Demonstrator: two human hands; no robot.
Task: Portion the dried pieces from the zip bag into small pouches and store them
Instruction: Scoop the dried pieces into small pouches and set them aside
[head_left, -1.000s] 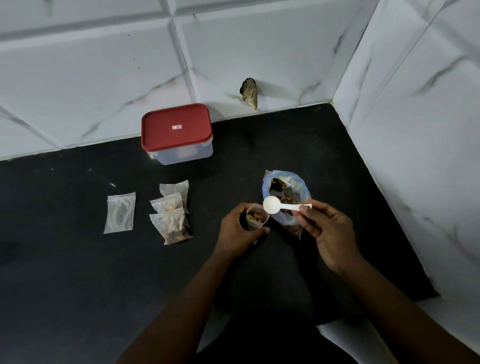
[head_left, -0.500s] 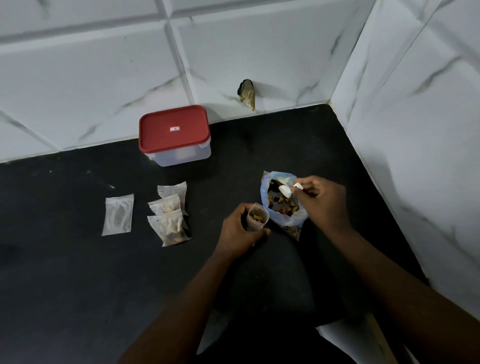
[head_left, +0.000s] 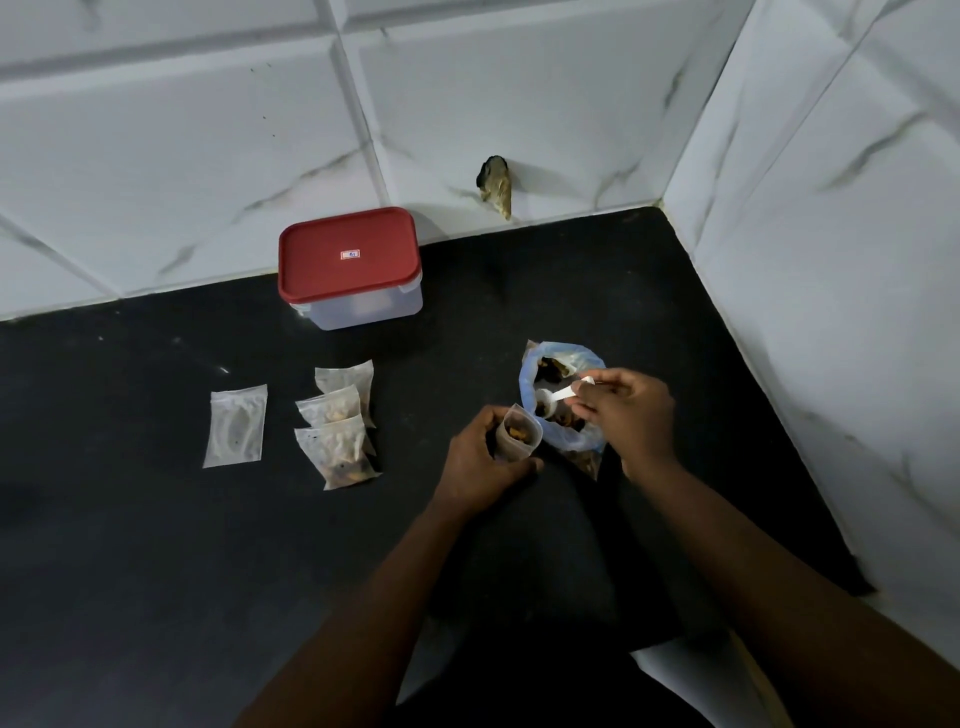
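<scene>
The right hand pinches the spoon inside the zip bag — the open pouch, gripped upright by the left hand, waits just left.

The left hand wraps round the small pouch, so only its open mouth and a few orange-brown bits show. The spoon has its handle end buried in the right hand, and what sits in its bowl is too dim to tell. The zip bag is partly covered by that hand. The container walls are cloudy; its contents can't be made out. Both forearms run off the bottom edge.
</scene>
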